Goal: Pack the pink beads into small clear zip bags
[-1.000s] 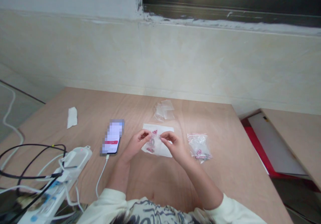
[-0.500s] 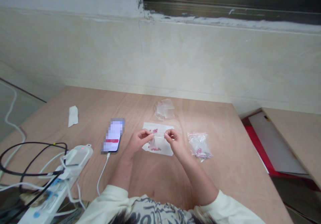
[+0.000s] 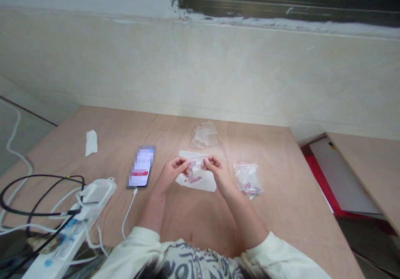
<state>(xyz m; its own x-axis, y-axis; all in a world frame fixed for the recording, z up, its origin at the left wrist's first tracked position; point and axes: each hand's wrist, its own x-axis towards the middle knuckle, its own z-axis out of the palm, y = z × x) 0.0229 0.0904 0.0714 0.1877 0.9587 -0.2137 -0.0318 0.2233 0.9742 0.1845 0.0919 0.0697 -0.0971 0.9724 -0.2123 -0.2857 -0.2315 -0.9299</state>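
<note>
Between both hands is a small clear plastic zip bag, held over a white sheet of paper. My left hand pinches the bag's left side, thumb against fingers. On the other side my right hand grips it the same way. Small red-pink beads show on the paper just below the bag; whether some are inside the bag I cannot tell. To the right of my right hand lies a larger clear zip bag with pink pieces in it.
Several empty-looking clear bags lie behind the paper. A phone charges by a white cable on the left, near a scrap of white paper. A white power strip with tangled cables fills the left front. The wall borders the table's back.
The small bag has been raised and tilted, covering the upper beads. Both hands have turned, with the thumbs now pressing on the face of the bag.
</note>
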